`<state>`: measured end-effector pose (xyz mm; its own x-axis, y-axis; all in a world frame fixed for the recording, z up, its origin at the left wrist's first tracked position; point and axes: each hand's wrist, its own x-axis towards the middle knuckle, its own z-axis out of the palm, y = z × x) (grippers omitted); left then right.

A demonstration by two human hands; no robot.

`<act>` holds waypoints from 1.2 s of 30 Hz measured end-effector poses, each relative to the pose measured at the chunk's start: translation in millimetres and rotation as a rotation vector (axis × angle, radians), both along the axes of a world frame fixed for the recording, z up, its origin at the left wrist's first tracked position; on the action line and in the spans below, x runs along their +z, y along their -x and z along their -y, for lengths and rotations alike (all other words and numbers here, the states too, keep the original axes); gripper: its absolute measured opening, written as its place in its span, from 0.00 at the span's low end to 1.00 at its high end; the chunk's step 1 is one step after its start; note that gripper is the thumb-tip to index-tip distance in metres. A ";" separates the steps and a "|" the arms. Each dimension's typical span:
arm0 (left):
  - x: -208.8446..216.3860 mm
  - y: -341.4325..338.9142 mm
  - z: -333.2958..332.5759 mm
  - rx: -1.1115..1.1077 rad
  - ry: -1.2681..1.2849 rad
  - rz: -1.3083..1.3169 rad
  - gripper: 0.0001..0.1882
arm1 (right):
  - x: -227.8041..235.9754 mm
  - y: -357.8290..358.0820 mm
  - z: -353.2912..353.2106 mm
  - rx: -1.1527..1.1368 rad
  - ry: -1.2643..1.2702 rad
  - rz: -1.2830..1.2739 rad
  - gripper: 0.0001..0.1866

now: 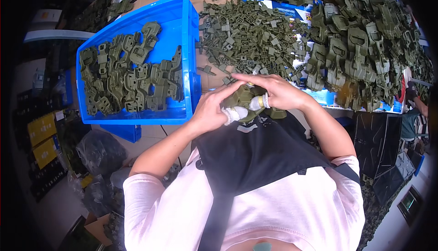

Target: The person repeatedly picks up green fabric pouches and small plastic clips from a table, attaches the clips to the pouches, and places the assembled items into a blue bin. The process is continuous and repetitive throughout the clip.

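Note:
Both my hands are closed round one olive-green moulded plastic part (240, 97) close to my black apron. My left hand (213, 107) grips its left side, with a white wrap on the thumb. From the right, my right hand (278, 91) holds the same part, its thumb wrapped in white and yellow. The fingers of both hands meet along the far side and hide much of the part. More olive-green plastic (275, 113) shows under my right hand, at the apron's top edge.
A blue bin (188, 55) at left holds several larger olive-green parts (132, 75). Beyond my hands lies a heap of small olive-green pieces (251, 36). Larger parts are piled high at right (356, 50). Below the bin sits a dark plastic bag (100, 150).

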<state>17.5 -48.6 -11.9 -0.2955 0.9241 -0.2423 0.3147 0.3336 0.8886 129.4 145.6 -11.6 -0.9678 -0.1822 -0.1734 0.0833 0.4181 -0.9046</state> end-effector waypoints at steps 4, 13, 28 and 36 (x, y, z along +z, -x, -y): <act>3.8 8.7 -10.9 -0.079 0.005 -0.049 0.44 | 6.3 0.3 -5.4 -0.071 0.041 -0.038 0.44; 12.6 1.7 -40.5 0.156 -0.466 0.308 0.45 | 21.5 -4.0 5.5 -0.639 0.278 -0.475 0.45; 35.0 31.6 -9.7 0.119 -0.322 0.155 0.47 | 27.1 -60.9 -8.2 -0.721 0.568 -0.222 0.40; 25.7 43.6 -72.4 -0.045 -0.295 0.016 0.40 | 13.8 -65.0 -60.1 -0.742 0.055 -0.307 0.31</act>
<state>-26.1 23.8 13.8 -0.2513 0.9673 0.0345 0.3087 0.0463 0.9500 194.4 205.7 2.2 -0.8429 0.5265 0.1109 0.0658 0.3054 -0.9499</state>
